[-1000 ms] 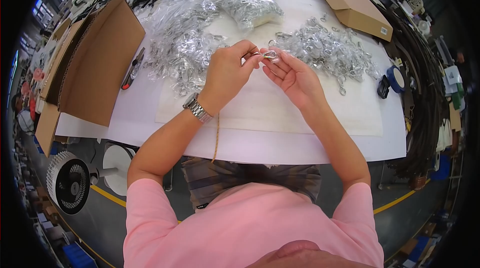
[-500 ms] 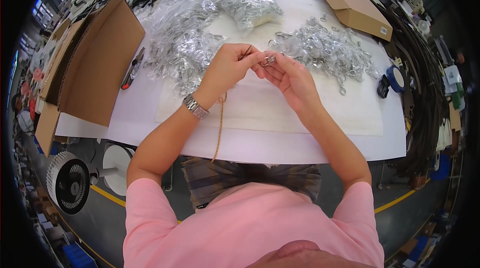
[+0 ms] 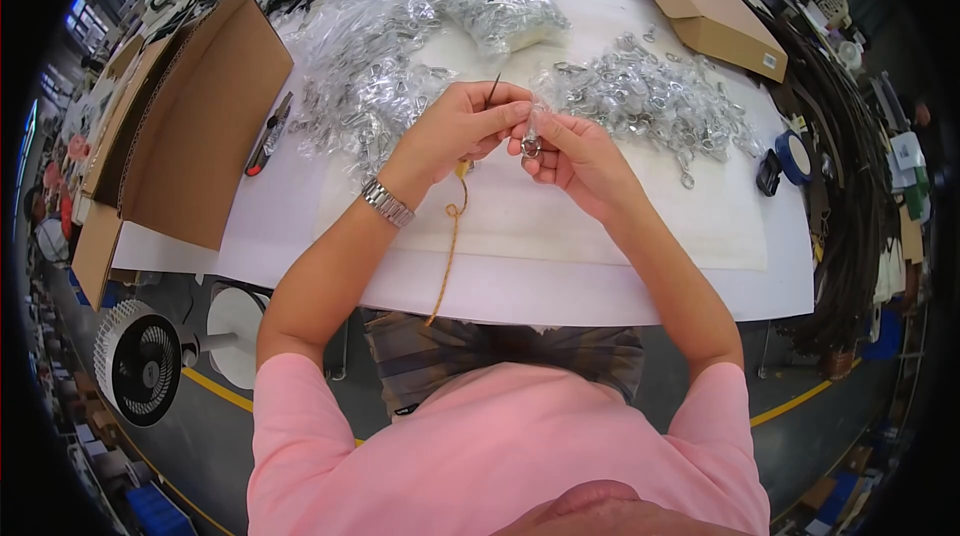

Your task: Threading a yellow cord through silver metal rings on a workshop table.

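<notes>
Above the white table my left hand (image 3: pixel 452 133) is closed around a thin, dark, pointed tool (image 3: pixel 494 89) whose tip sticks up past the knuckles. Below that palm shows a yellow end, from which a twisted yellow-brown cord (image 3: pixel 446 258) hangs. Its thumb and forefinger also meet the top of a small clear plastic bag (image 3: pixel 541 114). My right hand (image 3: pixel 582 158) pinches this bag, and a small shiny metal clasp (image 3: pixel 531 147) with a ring shows at its fingers. Just beyond lies a heap of bagged metal clasps (image 3: pixel 650 96).
More bagged clasps (image 3: pixel 365 76) lie at left, with larger filled bags (image 3: pixel 505 16) behind. An open carton (image 3: pixel 200 126) and a red-and-black cutter (image 3: pixel 268 136) stand left. At right are another carton (image 3: pixel 715 16), blue tape (image 3: pixel 792 158) and dark straps (image 3: pixel 850 186).
The clasp has turned downward and sits lower in my right fingers, its clear bag now showing above it. My left hand has tilted, so the tool's tip points more upright.
</notes>
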Demonstrator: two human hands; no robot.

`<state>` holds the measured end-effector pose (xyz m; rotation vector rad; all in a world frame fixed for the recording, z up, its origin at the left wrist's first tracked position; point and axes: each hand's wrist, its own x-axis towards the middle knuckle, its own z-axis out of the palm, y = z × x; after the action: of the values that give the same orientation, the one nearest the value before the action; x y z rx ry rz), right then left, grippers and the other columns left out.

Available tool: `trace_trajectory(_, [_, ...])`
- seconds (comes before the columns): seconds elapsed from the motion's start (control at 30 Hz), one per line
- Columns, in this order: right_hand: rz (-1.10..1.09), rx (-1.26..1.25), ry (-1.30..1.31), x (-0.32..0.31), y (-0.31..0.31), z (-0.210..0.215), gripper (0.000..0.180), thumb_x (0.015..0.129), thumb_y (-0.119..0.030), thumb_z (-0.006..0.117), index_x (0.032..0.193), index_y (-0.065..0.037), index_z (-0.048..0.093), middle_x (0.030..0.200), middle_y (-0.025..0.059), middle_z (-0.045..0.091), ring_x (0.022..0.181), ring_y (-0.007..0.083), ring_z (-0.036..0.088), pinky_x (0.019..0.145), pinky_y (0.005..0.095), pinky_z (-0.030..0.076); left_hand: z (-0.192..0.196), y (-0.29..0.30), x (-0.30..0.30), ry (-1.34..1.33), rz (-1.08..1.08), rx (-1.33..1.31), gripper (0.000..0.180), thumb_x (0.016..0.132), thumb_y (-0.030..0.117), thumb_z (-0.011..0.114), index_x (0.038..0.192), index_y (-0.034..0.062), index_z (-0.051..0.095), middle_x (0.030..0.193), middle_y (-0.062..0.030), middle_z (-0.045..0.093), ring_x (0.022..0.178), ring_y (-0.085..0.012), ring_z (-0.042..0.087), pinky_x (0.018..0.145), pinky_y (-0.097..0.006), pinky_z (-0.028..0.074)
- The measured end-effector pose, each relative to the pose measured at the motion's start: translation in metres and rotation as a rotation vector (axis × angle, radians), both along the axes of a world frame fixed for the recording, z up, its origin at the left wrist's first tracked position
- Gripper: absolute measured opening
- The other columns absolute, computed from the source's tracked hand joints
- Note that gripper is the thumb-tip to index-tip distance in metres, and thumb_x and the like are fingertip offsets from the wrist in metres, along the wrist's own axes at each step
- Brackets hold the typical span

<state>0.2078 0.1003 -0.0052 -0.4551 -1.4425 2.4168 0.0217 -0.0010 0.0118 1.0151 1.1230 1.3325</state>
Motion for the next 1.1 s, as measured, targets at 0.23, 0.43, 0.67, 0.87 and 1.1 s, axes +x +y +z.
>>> trace_trajectory(0.23, [0.061,-0.027,-0.057,0.002,0.005,0.006,0.028,0.107,-0.03,0.06,0.108,-0.004,0.07,0.095,0.0062,0.074,0.071,0.0067,0.06,0.064,0.0221,0.05,-0.006,0.002,-0.001,0.096,0.018,-0.017,0.013,0.098,0.015,0.067,0.105,0.0034,0.065,0.076,0.0004,0.064,0.054,0.0002,0.047,0.044,-0.017,0.026])
trace_trajectory(0.43, [-0.207,0.735,-0.241,-0.001,-0.015,0.016,0.029,0.106,-0.027,0.059,0.099,-0.002,0.072,0.085,0.005,0.073,0.068,0.0112,0.063,0.063,0.0278,0.049,-0.011,0.001,0.004,0.233,0.17,-0.01,0.008,0.092,0.011,0.068,0.096,0.0047,0.064,0.071,0.0035,0.058,0.051,-0.0005,0.041,0.043,-0.02,0.026])
trace_trajectory(0.67, [-0.346,1.139,-0.257,0.002,-0.012,0.009,0.022,0.102,-0.02,0.061,0.095,-0.002,0.071,0.074,0.0027,0.066,0.062,0.0119,0.058,0.06,0.0312,0.047,-0.007,0.001,0.008,0.028,0.168,-0.023,0.009,0.092,0.011,0.071,0.093,0.0049,0.064,0.071,0.005,0.056,0.05,-0.0007,0.039,0.043,-0.019,0.026])
trace_trajectory(0.87, [-0.114,0.435,-0.182,0.004,0.007,0.018,0.025,0.105,-0.023,0.06,0.094,-0.005,0.072,0.074,-0.0039,0.061,0.059,0.0046,0.05,0.052,0.022,0.037,-0.006,0.0,-0.004,-0.168,0.13,-0.012,0.015,0.098,0.018,0.068,0.104,0.0047,0.068,0.077,0.0031,0.059,0.048,-0.0003,0.037,0.042,-0.019,0.024])
trace_trajectory(1.1, [0.168,0.073,-0.125,0.009,0.012,0.02,0.029,0.106,-0.03,0.061,0.108,-0.003,0.068,0.071,-0.007,0.051,0.055,0.0009,0.037,0.048,0.0191,0.027,-0.01,0.003,-0.015,0.511,0.142,-0.028,0.031,0.104,0.023,0.056,0.123,0.001,0.068,0.084,-0.0006,0.067,0.069,-0.006,0.053,0.063,-0.022,0.044])
